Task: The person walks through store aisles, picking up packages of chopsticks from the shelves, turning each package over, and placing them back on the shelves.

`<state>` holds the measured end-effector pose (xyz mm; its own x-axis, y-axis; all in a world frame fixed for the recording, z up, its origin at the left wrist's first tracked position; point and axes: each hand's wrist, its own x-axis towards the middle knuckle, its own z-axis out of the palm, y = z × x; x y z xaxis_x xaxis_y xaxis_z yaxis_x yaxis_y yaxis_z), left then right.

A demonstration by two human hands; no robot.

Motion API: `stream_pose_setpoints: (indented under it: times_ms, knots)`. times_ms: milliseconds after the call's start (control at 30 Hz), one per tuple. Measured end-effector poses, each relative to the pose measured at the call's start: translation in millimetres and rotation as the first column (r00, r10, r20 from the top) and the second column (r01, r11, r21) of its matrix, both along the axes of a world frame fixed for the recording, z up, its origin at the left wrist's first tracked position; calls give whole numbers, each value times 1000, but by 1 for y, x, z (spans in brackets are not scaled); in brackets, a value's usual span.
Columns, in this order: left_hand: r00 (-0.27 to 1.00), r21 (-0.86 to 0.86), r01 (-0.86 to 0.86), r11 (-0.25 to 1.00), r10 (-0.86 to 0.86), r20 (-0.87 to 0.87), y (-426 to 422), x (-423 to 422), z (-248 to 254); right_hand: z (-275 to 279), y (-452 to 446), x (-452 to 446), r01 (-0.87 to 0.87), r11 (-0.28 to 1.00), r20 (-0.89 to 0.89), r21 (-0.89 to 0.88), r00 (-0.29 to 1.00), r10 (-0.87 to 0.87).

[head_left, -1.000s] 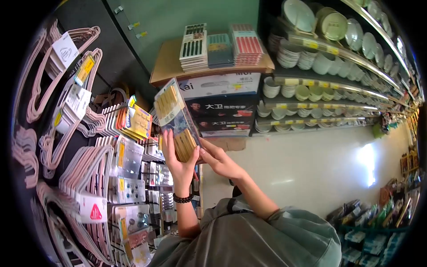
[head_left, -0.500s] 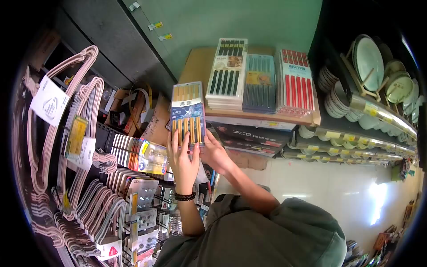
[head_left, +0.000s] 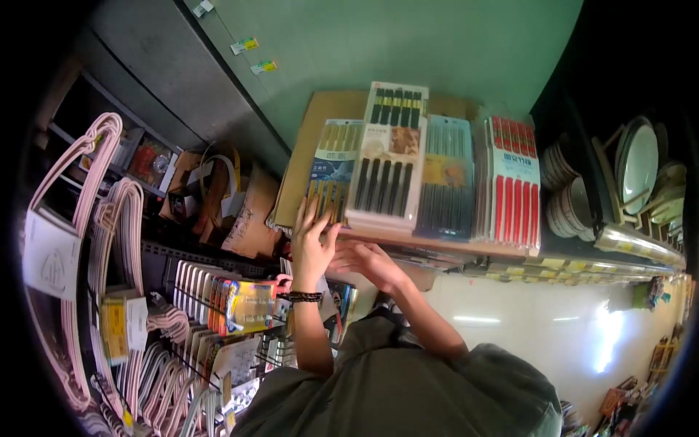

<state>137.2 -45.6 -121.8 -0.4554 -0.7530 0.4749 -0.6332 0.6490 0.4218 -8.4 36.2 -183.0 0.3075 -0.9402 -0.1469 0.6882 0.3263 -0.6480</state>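
A pack of chopsticks [head_left: 335, 162] with light wooden sticks and a blue card lies on the cardboard box top, at the left of the other packs. My left hand [head_left: 313, 251] rests its outstretched fingers on the near end of this pack, with the thumb at its corner. My right hand [head_left: 371, 264] is just below the box edge, apart from the pack, fingers loosely extended and holding nothing. Right beside the pack stands a taller stack of black chopstick packs [head_left: 386, 156], partly overlapping its edge in view.
Grey-blue chopstick packs [head_left: 445, 175] and red chopstick packs [head_left: 515, 186] sit further right on the cardboard box [head_left: 297, 182]. Clothes hangers [head_left: 120, 240] hang at the left. Plates [head_left: 641, 169] and bowls stand on the right shelves. An open carton [head_left: 251, 218] is behind the hanging goods.
The chopstick pack has gone from both hands in the air to lying on the box, left of the black packs. My right hand has let go; the view has shifted.
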Motion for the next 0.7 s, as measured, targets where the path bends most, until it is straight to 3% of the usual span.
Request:
stream_pose_setpoints:
  times_ms: [233,467,567,667,700]
  knots:
    - [1000,54,18,998,-17,-12,-26,-7,8,-22,-9,-17,-102,988,-170,-116,982,81]
    - [998,133,49,990,-54,35,-34,5,31,-23,-14,-24,-117,991,-276,-65,957,95]
    - [999,193,32,981,-24,-41,-30,6,32,-28,-9,-26,-94,991,-249,-94,966,68]
    - [999,39,5,999,-3,-51,-20,0,37,-5,9,-33,-41,990,-257,-136,966,4]
    - [974,53,-21,998,32,-225,-12,-7,42,-2,17,-36,-38,991,-299,-125,954,-2]
